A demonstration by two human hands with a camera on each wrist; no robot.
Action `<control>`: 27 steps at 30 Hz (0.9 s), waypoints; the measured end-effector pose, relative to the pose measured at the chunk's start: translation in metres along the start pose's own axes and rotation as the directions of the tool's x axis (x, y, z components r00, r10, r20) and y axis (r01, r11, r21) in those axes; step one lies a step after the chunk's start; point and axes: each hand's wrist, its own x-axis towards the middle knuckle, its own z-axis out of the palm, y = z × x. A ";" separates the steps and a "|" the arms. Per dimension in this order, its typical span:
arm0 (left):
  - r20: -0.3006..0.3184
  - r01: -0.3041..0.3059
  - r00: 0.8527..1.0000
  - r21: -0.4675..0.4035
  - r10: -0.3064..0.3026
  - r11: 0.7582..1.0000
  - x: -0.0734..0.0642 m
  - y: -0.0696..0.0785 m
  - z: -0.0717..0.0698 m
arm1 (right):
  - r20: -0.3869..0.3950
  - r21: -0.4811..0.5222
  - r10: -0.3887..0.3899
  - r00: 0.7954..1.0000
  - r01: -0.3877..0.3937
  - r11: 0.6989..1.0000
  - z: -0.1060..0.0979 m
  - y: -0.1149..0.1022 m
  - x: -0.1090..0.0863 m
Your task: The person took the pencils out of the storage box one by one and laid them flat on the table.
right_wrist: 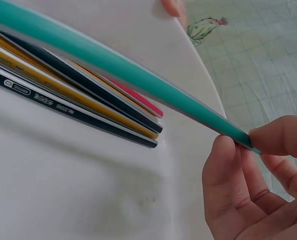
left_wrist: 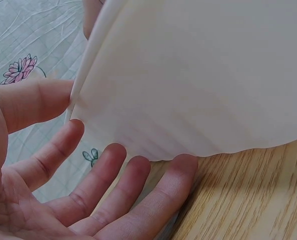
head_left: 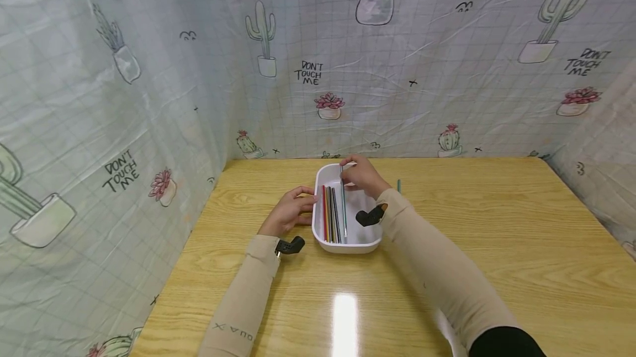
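Observation:
A white tray (head_left: 348, 248) stands on the wooden table. Inside it, along its left side, several pencils (head_left: 332, 213) lie side by side in red, yellow and black. My right hand (head_left: 364, 176) is over the far end of the tray and pinches one end of a green pencil (right_wrist: 138, 80) between thumb and fingers. That pencil slants above the others in the right wrist view. At the tray's left side, my left hand (head_left: 290, 211) rests its extended fingers (left_wrist: 173, 180) against the outer wall, one digit touching near the rim.
Right of the tray, partly behind my right forearm, a short green stick-like thing (head_left: 399, 185) lies on the table (head_left: 497, 224). A cactus-print sheet (head_left: 412, 92) hangs behind the table and at both sides. Each wrist carries a black camera mount (head_left: 290, 245).

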 end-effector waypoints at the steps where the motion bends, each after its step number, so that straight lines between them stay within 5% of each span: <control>1: -0.003 0.001 1.000 -0.002 -0.001 1.000 0.000 0.000 0.000 | -0.002 0.000 -0.007 1.000 0.007 1.000 -0.001 -0.001 0.000; 27: -0.012 -0.007 1.000 0.012 0.007 1.000 -0.004 -0.002 0.001 | -0.057 0.113 -0.041 0.998 0.048 0.992 -0.053 -0.009 -0.012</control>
